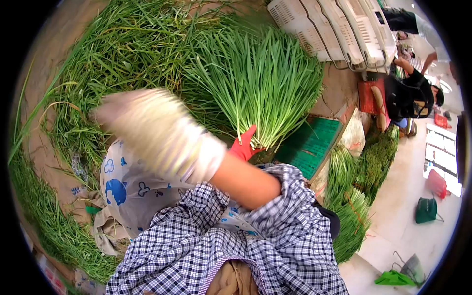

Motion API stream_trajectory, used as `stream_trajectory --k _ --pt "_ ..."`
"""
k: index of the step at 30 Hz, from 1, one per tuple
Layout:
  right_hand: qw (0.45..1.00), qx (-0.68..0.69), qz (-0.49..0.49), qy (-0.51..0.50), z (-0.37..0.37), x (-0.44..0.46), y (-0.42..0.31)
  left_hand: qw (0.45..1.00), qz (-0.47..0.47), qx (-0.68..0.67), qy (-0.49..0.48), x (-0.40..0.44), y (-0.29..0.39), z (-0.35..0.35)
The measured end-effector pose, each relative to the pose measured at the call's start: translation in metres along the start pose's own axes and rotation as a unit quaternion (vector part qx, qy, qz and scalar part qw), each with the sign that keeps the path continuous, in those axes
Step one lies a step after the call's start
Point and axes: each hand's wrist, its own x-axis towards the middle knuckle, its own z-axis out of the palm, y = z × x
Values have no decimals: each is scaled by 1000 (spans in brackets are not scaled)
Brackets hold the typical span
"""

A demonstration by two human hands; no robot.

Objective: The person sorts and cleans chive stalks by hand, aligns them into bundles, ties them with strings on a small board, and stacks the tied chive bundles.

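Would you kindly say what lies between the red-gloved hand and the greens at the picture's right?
The head view shows mainly a green panel between that hand and those greens.

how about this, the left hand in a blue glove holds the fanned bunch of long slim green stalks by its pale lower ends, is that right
Only the colour is wrong: in the head view, the left hand is in a red glove, not a blue one. That hand does hold the fanned bunch of long slim green stalks by its pale lower ends.
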Motion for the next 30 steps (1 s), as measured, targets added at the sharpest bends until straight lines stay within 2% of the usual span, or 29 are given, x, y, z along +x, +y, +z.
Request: stream_trajectory --k 1,2,3,4,5,6,7,9,10,11,13,14,16,18,20,21,22,23,24,25,26,28,30 --pt "996 -71 49 9 7 -27 38 994 -16 22 101 3 -41 15" --pt "958 -151 213 -118 -9 -51 56 979 -34 39 197 5 -76 28" --pt "924 -228 261 -163 -17 -86 84 993 9 -7 120 6 -53 27" --pt "903 -322 239 -157 -25 -129 101 996 50 -52 42 5 -17 24" --pt "843 -375 287 -257 -37 -160 110 991 90 -97 -36 3 11 21" --pt "791 -386 339 -331 -53 -173 103 987 93 -91 -91 5 10 16" --pt "812 -387 357 -250 -56 -212 114 982 93 -74 -148 11 -14 14" --pt "809 -410 392 -156 -71 -234 116 974 75 -66 -202 12 -24 16" --pt "804 -415 411 -112 -75 -242 115 972 57 -96 -205 4 8 10" --pt "804 -415 412 -112 -74 -256 119 969 38 -127 -207 -4 43 4" --pt "840 -351 404 86 -71 -278 130 985 73 98 -124 -11 81 -5" --pt "841 -350 403 88 -69 -284 136 985 75 100 -123 -11 89 -7" --pt "841 -242 418 243 -64 -276 135 982 8 132 -134 -13 96 -9" --pt "838 -246 409 265 -65 -281 135 982 39 121 -138 -15 77 -8" --pt "841 -388 345 155 -73 -291 152 981 73 110 -143 -16 65 -5" --pt "767 -8 485 421 -68 -237 131 989 -2 -33 -144 -16 63 -1" --pt "767 -8 484 421 -71 -247 135 983 -39 -104 -145 -13 59 2" --pt "840 -238 418 252 -77 -267 143 971 -76 -175 -141 -11 56 5" --pt "836 -446 314 60 -77 -282 150 895 -205 -369 -147 -4 47 8" --pt "829 -412 358 118 -73 -282 154 764 -322 -541 -145 1 40 11" --pt "829 -412 358 119 -72 -284 155 764 -322 -540 -145 3 32 14" --pt "809 -395 419 120 -73 -273 147 733 -337 -573 -145 4 26 18" --pt "810 -385 424 122 -73 -262 145 739 -336 -566 -142 3 22 19"
